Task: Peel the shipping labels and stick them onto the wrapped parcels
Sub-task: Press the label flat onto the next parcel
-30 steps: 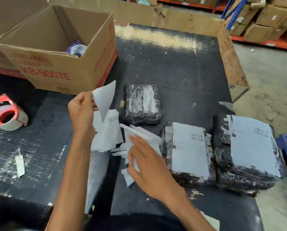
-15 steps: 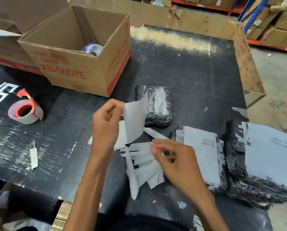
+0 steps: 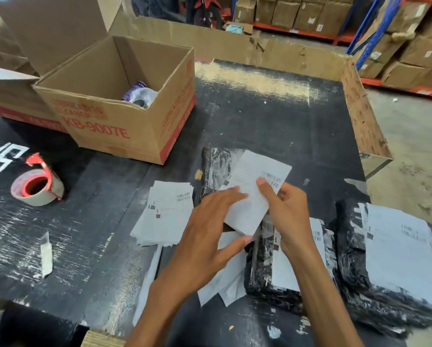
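Tabletop (image 3: pixel 272 126): the open cardboard box (image 3: pixel 114 116) contains one wrapped roll, purple-printed. Step in hand: label application. The right hand (image 3: pixel 289 214) pinches a shipping label (image 3: pixel 253 194); the left hand (image 3: pixel 207 236), fingers spread, touches its lower edge. The label hangs over the unlabelled parcel (image 3: pixel 213 169). Next: align, lower, press flat.

Open cardboard box (image 3: pixel 114 113) (red lettering) stands beyond a tape roll (image 3: pixel 37 186).
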